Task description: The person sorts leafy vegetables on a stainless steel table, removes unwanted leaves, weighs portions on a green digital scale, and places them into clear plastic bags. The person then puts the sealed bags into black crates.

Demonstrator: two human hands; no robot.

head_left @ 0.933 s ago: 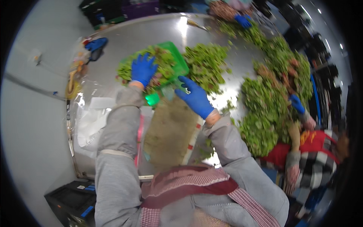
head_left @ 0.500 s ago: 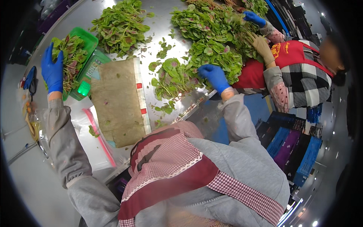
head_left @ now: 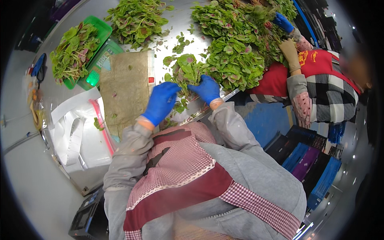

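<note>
A loose bunch of leafy greens [head_left: 187, 69], green with purplish centres, lies on the metal table in front of me. My right hand [head_left: 207, 90], in a blue glove, is closed on the bunch's near right side. Just left of the bunch's stems is my left hand [head_left: 161, 102], also in a blue glove, its fingers drawn together. Whatever its fingertips pinch, if anything, is hidden. At the left, a green tray [head_left: 105, 30] holds more greens, resting on a green scale [head_left: 115, 47] with a lit display.
A brown cloth [head_left: 124, 86] lies left of the bunch, beside a clear plastic bag with a pink strip [head_left: 102, 127]. Heaps of greens [head_left: 138, 24] stand farther back. On the right a co-worker's gloved hands [head_left: 289, 52] handle a pile. Stacked crates [head_left: 306, 154] stand below.
My left hand has left the greens in the green tray and come right, beside the loose bunch. My right hand has moved left and closed on that bunch. The view has shifted slightly.
</note>
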